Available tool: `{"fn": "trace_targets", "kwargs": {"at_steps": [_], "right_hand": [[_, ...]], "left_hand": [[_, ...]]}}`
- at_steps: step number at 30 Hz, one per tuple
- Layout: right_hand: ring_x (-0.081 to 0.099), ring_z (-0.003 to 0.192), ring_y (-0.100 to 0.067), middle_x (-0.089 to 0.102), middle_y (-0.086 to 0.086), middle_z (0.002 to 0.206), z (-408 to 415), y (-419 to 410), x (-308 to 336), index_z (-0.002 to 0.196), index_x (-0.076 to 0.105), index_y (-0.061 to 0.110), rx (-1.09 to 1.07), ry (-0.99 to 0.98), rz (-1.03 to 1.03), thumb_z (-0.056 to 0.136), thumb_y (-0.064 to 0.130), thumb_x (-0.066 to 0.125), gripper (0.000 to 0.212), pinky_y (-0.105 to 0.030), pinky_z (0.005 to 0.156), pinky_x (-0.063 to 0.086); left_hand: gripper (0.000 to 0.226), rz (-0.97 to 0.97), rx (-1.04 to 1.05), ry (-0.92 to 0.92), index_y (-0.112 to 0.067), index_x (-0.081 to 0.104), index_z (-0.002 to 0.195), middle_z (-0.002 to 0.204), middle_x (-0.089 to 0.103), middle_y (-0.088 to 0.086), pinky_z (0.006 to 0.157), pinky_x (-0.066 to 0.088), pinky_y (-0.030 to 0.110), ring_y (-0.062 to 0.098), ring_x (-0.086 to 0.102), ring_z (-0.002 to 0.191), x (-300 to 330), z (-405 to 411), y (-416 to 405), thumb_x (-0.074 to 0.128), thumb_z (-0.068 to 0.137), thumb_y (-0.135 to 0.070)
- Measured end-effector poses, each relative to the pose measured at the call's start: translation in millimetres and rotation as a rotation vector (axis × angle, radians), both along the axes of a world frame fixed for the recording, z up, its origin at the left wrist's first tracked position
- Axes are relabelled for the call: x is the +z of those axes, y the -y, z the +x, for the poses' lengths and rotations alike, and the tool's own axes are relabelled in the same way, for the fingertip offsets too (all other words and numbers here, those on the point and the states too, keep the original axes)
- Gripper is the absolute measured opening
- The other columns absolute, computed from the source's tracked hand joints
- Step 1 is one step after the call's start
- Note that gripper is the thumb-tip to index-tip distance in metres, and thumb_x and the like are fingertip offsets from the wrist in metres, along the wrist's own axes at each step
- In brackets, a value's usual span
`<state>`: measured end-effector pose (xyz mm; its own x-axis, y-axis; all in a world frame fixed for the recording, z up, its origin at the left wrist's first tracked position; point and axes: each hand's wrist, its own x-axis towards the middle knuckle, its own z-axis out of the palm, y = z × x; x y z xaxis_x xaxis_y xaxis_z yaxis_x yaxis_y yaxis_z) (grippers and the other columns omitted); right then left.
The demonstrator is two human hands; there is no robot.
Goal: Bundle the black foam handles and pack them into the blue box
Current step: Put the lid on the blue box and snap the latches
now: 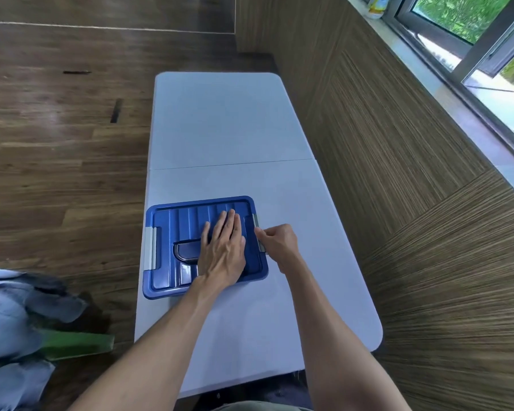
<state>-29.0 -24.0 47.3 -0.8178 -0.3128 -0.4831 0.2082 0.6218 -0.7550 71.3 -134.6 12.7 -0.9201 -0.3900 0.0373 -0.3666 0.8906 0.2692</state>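
The blue box (172,232) sits on the near half of a white folding table, its ribbed lid in place, with a dark recessed handle in the lid. My left hand (223,250) lies flat on the lid, fingers spread, pressing down. My right hand (279,243) is at the box's right side with its fingertips pinched on the grey right latch (258,232). A second grey latch (151,247) is on the left side of the box. No black foam handles are in sight; the box's inside is hidden by the lid.
The white table (235,129) runs away from me with a fold seam across its middle. A wood-panelled wall and a window sill are to the right. Blue-grey fabric and a green object (77,345) lie on the wooden floor at the left.
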Motion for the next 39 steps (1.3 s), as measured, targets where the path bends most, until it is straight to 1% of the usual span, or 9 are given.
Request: {"fn": "trace_targets", "kwargs": {"at_steps": [3, 8, 14, 20, 23, 26, 29, 33, 39], "right_hand": [[0.022, 0.035, -0.012, 0.022, 0.01, 0.034, 0, 1, 4, 0.045, 0.025, 0.017, 0.026, -0.075, 0.078, 0.099, 0.024, 0.063, 0.066, -0.021, 0.04, 0.023], [0.029, 0.039, -0.014, 0.038, -0.002, 0.046, 2, 9, -5, 0.057, 0.044, 0.004, 0.045, -0.119, 0.123, 0.093, 0.022, 0.069, 0.048, -0.013, 0.031, 0.023], [0.028, 0.045, -0.018, 0.041, -0.01, 0.057, 6, 12, -7, 0.062, 0.051, 0.006, -0.002, -0.122, 0.1, 0.09, 0.02, 0.07, 0.037, -0.016, 0.03, 0.023], [0.025, 0.048, -0.019, 0.031, -0.003, 0.05, 15, 5, -6, 0.056, 0.038, 0.009, 0.015, -0.199, 0.058, 0.095, 0.025, 0.065, 0.05, -0.02, 0.039, 0.024], [0.046, 0.053, -0.015, 0.065, -0.011, 0.075, 24, 8, -3, 0.088, 0.067, 0.008, -0.026, -0.175, 0.033, 0.1, 0.03, 0.059, 0.027, -0.02, 0.049, 0.037], [0.057, 0.071, -0.02, 0.072, -0.016, 0.107, 34, 8, -1, 0.121, 0.065, 0.005, -0.059, -0.187, 0.031, 0.103, 0.027, 0.055, 0.03, -0.019, 0.052, 0.036], [0.064, 0.078, -0.034, 0.072, -0.017, 0.101, 41, 9, 1, 0.108, 0.066, -0.001, -0.076, -0.228, 0.038, 0.102, 0.018, 0.053, 0.024, -0.022, 0.049, 0.039], [0.047, 0.065, -0.026, 0.062, -0.015, 0.083, 52, 10, -11, 0.078, 0.054, 0.004, -0.033, -0.328, 0.136, 0.098, 0.007, 0.046, 0.021, -0.028, 0.051, 0.036], [0.051, 0.069, -0.026, 0.062, -0.017, 0.085, 63, 4, -7, 0.085, 0.059, -0.003, 0.032, -0.452, 0.218, 0.098, -0.001, 0.05, 0.016, -0.034, 0.053, 0.043]], "left_hand": [[0.056, 0.015, 0.002, -0.008, -0.008, 0.027, 0.159, 0.168, 0.022, 0.005, 0.126, 0.01, 0.05, 0.022, 0.014, 0.157, 0, 0, 1, 0.037, 0.106, -0.024], [0.057, 0.027, -0.006, -0.012, -0.008, 0.025, 0.16, 0.169, 0.019, 0.005, 0.126, 0.007, 0.049, 0.021, 0.011, 0.157, 2, 0, 0, 0.038, 0.106, -0.022], [0.057, 0.047, -0.005, -0.023, -0.009, 0.024, 0.16, 0.169, 0.018, 0.004, 0.126, 0.006, 0.048, 0.02, 0.01, 0.158, 2, 1, 2, 0.037, 0.107, -0.022], [0.056, 0.188, 0.023, -0.085, -0.005, 0.034, 0.157, 0.166, 0.028, 0.011, 0.126, 0.012, 0.046, 0.025, 0.021, 0.155, 12, 0, 9, 0.046, 0.106, -0.023], [0.047, 0.194, 0.147, -0.186, -0.002, 0.054, 0.143, 0.15, 0.05, 0.018, 0.116, 0.036, 0.049, 0.034, 0.044, 0.141, 16, 14, 16, 0.058, 0.099, -0.018], [0.039, 0.085, 0.282, -0.235, -0.003, 0.065, 0.129, 0.138, 0.06, 0.02, 0.103, 0.045, 0.053, 0.039, 0.055, 0.128, 16, 40, 27, 0.067, 0.091, -0.014], [0.038, -0.048, 0.412, -0.216, -0.006, 0.068, 0.122, 0.138, 0.058, 0.022, 0.108, 0.035, 0.06, 0.04, 0.05, 0.133, 17, 71, 34, 0.071, 0.085, -0.014], [0.044, -0.02, 0.625, -0.114, -0.008, 0.065, 0.127, 0.146, 0.048, 0.027, 0.105, 0.033, 0.065, 0.049, 0.043, 0.135, 18, 105, 41, 0.072, 0.086, -0.021], [0.046, 0.224, 0.471, -0.128, 0.009, 0.046, 0.142, 0.147, 0.042, 0.034, 0.112, 0.039, 0.048, 0.045, 0.045, 0.135, 23, 122, 48, 0.055, 0.101, -0.012]]}}
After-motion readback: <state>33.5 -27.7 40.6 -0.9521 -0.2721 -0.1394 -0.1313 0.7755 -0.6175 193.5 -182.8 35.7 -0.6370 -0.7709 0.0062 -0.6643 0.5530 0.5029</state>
